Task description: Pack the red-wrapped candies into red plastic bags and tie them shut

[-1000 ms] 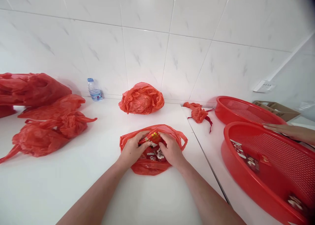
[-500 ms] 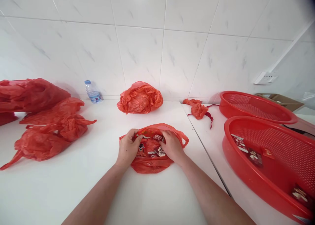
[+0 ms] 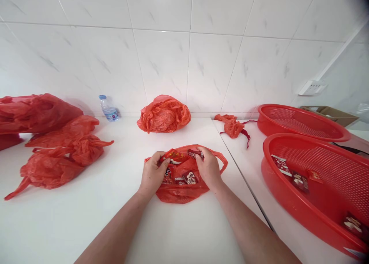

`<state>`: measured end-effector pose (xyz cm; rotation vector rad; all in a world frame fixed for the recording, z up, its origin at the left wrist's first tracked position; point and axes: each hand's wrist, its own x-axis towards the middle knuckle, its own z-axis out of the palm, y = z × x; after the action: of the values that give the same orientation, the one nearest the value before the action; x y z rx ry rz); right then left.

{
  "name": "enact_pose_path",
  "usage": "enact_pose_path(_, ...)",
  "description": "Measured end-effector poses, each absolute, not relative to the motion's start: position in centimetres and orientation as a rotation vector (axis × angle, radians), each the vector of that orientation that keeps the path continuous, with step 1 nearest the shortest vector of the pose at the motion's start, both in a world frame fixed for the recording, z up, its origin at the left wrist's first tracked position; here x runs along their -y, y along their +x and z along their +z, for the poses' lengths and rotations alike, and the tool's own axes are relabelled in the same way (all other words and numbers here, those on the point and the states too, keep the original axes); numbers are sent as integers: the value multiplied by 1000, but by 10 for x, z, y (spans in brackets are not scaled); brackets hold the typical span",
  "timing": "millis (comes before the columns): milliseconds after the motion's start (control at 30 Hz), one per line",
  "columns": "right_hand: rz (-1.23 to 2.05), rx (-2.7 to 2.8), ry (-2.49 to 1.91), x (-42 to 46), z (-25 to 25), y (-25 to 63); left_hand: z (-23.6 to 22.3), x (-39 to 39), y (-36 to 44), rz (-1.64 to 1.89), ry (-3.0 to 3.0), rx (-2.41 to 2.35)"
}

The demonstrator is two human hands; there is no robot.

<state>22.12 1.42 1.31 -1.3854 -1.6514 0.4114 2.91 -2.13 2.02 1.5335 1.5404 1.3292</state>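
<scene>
A red plastic bag (image 3: pixel 184 194) lies open in front of me on the white table, with several small snack packets inside. My left hand (image 3: pixel 154 171) is at its left rim, thumb and fingers pinched on a red snack packet (image 3: pixel 176 155) with yellow print. Over the right side of the bag, my right hand (image 3: pixel 209 167) pinches a dark red snack packet (image 3: pixel 193 153). Below them in the bag rest a dark red packet with a white label (image 3: pixel 190 178) and a red packet with black lettering (image 3: pixel 168 175).
A bunched red bag (image 3: pixel 164 116) stands by the tiled wall. More red bags (image 3: pixel 54 164) and a water bottle (image 3: pixel 109 109) are at left. Two red perforated baskets (image 3: pixel 271 179) stand at right, the nearer holding several packets. A small knotted bag (image 3: pixel 233 128) lies near them.
My right hand has lifted the dark red packet up and away from the others. The left hand has raised the red packet a little. The bag's opening has shifted slightly right.
</scene>
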Motion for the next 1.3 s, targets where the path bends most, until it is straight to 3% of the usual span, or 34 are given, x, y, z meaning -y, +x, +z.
enact_pose_path(167, 349, 1725, -1224, -9, 20, 220, 19, 22, 33, 1310, 1580, -1486)
enact_pose_path(400, 674, 1837, -1042, 6, 27, 209, 19, 21, 32, 1230, 1698, -1472)
enact_pose_path(600, 471, 1734, -1064, -3, 22, 215, 24, 20, 27, 1216, 1725, -1676)
enact_pose_path(867, 427, 1802, -1211, -8, 14, 212, 26, 24, 30, 1139, 1779, -1630)
enact_pose_path(1133, 586, 1952, -1182, -13, 8, 217, 20, 21, 29, 1006, 1874, -1691)
enact_pose_path(1300, 414, 1889, -1297, -15, 5, 218, 18, 19, 29, 1036, 2051, -1812)
